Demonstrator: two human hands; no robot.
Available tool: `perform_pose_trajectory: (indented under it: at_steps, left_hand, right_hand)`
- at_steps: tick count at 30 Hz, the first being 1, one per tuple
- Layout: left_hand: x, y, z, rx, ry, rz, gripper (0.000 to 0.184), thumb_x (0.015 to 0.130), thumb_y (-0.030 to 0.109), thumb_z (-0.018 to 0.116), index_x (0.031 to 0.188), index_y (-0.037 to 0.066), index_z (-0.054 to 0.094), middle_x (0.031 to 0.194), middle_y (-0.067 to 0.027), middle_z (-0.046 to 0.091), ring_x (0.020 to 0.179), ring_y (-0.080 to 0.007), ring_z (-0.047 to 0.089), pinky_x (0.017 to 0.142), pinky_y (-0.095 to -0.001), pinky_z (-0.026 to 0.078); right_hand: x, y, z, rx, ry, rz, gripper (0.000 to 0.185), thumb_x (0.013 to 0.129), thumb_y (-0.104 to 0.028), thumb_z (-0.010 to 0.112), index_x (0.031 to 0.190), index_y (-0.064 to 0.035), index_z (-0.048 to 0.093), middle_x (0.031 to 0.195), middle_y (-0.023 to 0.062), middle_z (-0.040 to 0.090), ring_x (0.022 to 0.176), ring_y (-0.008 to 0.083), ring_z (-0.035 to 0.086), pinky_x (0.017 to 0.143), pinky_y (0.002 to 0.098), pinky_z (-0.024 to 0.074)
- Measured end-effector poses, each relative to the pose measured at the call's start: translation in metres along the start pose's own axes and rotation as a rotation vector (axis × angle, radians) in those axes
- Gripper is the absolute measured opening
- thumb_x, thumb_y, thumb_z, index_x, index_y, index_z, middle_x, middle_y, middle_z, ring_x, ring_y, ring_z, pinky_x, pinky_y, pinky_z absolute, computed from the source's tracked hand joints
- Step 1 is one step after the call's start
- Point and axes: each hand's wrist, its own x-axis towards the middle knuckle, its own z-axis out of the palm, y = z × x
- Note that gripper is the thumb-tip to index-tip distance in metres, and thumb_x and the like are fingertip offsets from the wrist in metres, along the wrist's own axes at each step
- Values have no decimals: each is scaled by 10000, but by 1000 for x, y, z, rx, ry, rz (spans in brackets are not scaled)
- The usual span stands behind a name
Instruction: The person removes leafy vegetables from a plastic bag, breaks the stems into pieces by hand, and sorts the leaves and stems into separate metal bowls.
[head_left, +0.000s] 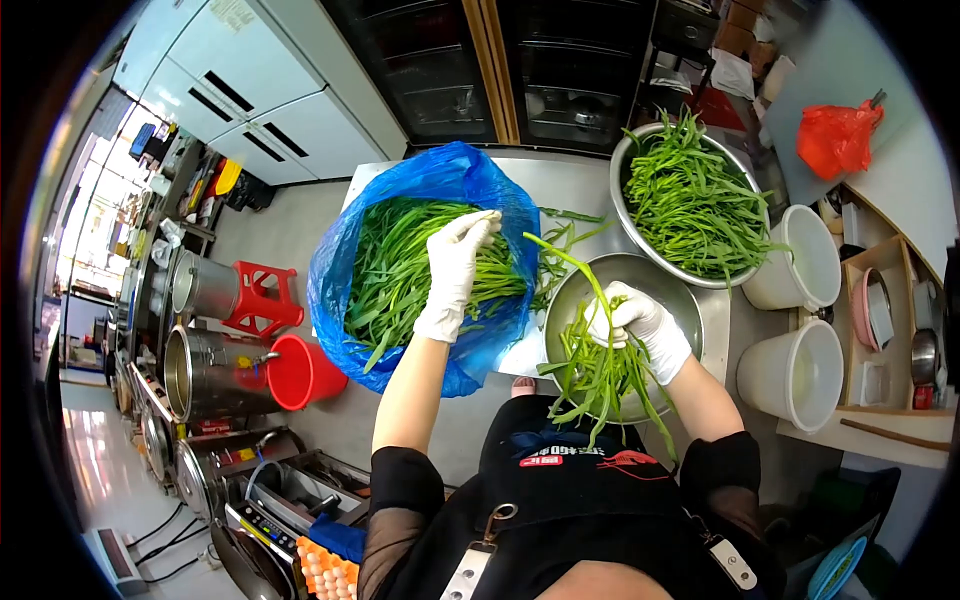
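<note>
The bag (465, 165) is of thin, wrinkled, glossy plastic, the bowl (619, 185) and the basin (625, 265) are of smooth, shiny metal, the tabletop (560, 185) looks metal but duller, while the gloves (448, 290) appear thin and matt, the apron (560, 505) is matt cloth, and the buckets (815, 250) are smooth plastic.

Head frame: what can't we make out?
All in the head view:
Blue bag: bottom hidden by the greens heaped inside.
Left hand: anything pinched at its fingertips is too small to tell.
Right hand: grip partly hidden by its own curled fingers and the bunch.
Red bag: contents hidden by its plastic.
Eggs: full count cut off by the bottom edge.
</note>
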Motion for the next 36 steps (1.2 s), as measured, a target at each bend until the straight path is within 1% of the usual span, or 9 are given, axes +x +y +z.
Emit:
perform_pose_trajectory:
  at_steps: [2, 4, 7, 11, 14, 23, 26, 30, 36]
  left_hand:
    - [9, -11, 2, 129, -82, -88, 267, 909, 88, 612, 1144, -22, 674, 1024, -115, 716, 861, -133, 655, 785, -250, 511]
    - [4, -33, 9, 573, -108, 99, 346, 923, 128, 583, 1251, 22, 614, 1138, -203, 672, 999, -277, 668, 863, -306, 505]
    - [-3, -35, 14, 958, -1, 338, 323, 913, 290, 622, 1054, 14, 713, 1020, -177, 703, 901, -257, 680, 821, -323, 510]
    - [-14, 8, 28, 191, -245, -531, 458, 892, 449, 654, 925, 0, 737, 818, -73, 709, 698, -125, 626, 673, -258, 491]
    - [-28, 6, 37, -111, -329, -595, 363, 892, 374, 676, 908, 15, 728, 841, -63, 715, 695, -105, 623, 628, -222, 476]
    - [-39, 8, 33, 108, -269, -254, 130, 822, 95, 631, 834, -11, 705, 759, -42, 677, 651, -119, 600, 615, -237, 477]
    - [-36, -15, 32, 868, 17, 217, 179, 813, 179, 703, 842, 4, 718, 756, -96, 699, 626, -162, 621, 628, -286, 495]
    - [-24, -16, 26, 866, -168, -98, 189, 805, 249, 706, 817, 63, 737, 723, -127, 686, 688, -300, 671, 662, -378, 514]
    - [-11, -35, 5, 1136, -170, 388, 342, 784, 20, 576, 1098, 74, 698, 1152, -169, 662, 1045, -337, 625, 892, -399, 495]
  right_hand:
    - [-8, -2, 0, -9, 26, -9, 252, 742, -153, 655, 830, 84, 651, 539, 54, 472, 434, 112, 385, 419, 269, 315]
    - [-16, -7, 0, -32, 64, 5, 257, 742, -154, 657, 834, 86, 657, 542, 51, 475, 437, 112, 387, 422, 267, 316]
    - [-23, -10, -2, -119, 118, 79, 260, 750, -147, 658, 847, 95, 667, 552, 53, 488, 446, 105, 401, 432, 261, 327]
    - [-21, -12, 6, -206, 126, 158, 224, 771, -96, 640, 859, 107, 676, 555, 44, 501, 457, 88, 423, 449, 242, 346]
    - [-13, -13, 15, -269, 121, 200, 216, 778, -96, 634, 848, 103, 679, 554, 36, 505, 453, 85, 420, 446, 236, 339]
    - [-1, -8, 20, -331, 107, 237, 188, 778, -98, 644, 834, 79, 681, 562, 21, 511, 447, 69, 417, 436, 226, 325]
    - [0, -6, 21, -300, 127, 237, 178, 773, -90, 647, 833, 75, 678, 566, 19, 510, 447, 70, 416, 435, 225, 327]
    - [-3, -8, 20, -256, 160, 235, 177, 776, -92, 645, 832, 73, 677, 566, 16, 505, 452, 74, 413, 435, 227, 329]
    - [-5, -14, 17, -298, 198, 189, 204, 796, -102, 627, 864, 81, 686, 572, 11, 507, 466, 72, 418, 443, 225, 326]
